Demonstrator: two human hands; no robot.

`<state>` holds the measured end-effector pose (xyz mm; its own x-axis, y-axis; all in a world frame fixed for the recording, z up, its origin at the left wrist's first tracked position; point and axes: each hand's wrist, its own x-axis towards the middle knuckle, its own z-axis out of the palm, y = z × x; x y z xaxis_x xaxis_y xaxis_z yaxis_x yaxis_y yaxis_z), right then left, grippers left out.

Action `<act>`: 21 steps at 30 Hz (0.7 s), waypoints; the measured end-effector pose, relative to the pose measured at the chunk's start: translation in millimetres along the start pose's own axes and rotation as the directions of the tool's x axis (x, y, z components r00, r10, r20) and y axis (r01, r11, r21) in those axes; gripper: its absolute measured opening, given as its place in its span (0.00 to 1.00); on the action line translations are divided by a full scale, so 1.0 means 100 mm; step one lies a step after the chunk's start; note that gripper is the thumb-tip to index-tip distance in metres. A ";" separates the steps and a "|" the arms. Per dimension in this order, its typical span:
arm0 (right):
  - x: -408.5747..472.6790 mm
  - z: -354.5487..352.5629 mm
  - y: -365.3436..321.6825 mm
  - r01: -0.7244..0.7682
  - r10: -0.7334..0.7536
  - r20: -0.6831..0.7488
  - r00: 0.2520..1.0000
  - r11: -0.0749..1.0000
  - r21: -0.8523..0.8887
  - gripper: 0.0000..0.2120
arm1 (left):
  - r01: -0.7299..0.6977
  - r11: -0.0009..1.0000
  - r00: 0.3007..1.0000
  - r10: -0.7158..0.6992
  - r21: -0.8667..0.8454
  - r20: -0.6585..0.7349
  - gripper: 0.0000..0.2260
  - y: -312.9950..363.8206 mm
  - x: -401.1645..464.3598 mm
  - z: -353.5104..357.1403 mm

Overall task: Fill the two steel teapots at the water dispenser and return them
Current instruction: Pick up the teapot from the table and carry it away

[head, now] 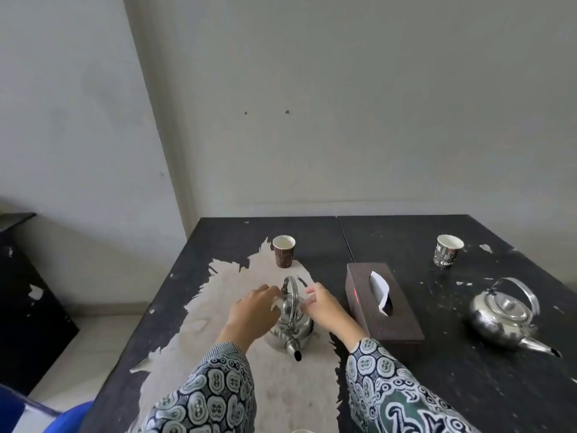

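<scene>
A small steel teapot [292,328] stands on the worn pale patch of the black table [437,385], handle upright and spout pointing toward me. My left hand [253,312] lies against its left side, fingertips at the handle's hinge. My right hand [321,303] is at its right side, fingers curled close to the handle and lid. The pot hides whether either hand grips it. A second, larger steel teapot [502,317] sits alone at the right of the table, with its lid on and its spout pointing right and toward me.
A dark tissue box [384,307] lies between the two teapots. A brown paper cup [283,251] stands behind the near teapot and a dark printed cup [448,250] at the back right. A black cabinet [22,295] is at the left, past a strip of floor.
</scene>
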<state>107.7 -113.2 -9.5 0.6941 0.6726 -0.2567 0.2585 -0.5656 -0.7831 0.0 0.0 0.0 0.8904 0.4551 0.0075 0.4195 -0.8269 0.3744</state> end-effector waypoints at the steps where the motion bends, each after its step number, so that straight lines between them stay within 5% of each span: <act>1: 0.04 0.05 0.02 -0.011 0.011 -0.004 1.000 1.000 0.016 0.22 | 0.015 1.000 0.999 -0.016 0.019 0.039 0.16 -0.02 -0.01 0.06; 6: 0.23 0.28 0.06 -0.003 0.004 -0.013 1.000 0.996 0.084 0.15 | 0.007 1.000 0.988 -0.012 0.030 0.157 0.24 -0.23 -0.01 0.45; 13: 0.22 0.30 -0.05 -0.119 0.103 0.060 0.993 0.904 0.411 0.04 | 0.027 0.999 0.984 -0.023 -0.020 0.178 0.32 -0.34 -0.14 0.80; 21: -0.09 0.26 -0.27 0.013 -0.033 0.115 0.993 0.985 0.171 0.07 | 0.000 1.000 0.997 0.000 0.007 0.075 0.28 -0.45 -0.55 0.73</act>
<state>77.2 -91.7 -0.7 0.6030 0.7414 -0.2945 0.1487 -0.4672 -0.8715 -55.0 -11.5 -85.1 0.9010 0.4293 -0.0626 0.4207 -0.8293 0.3678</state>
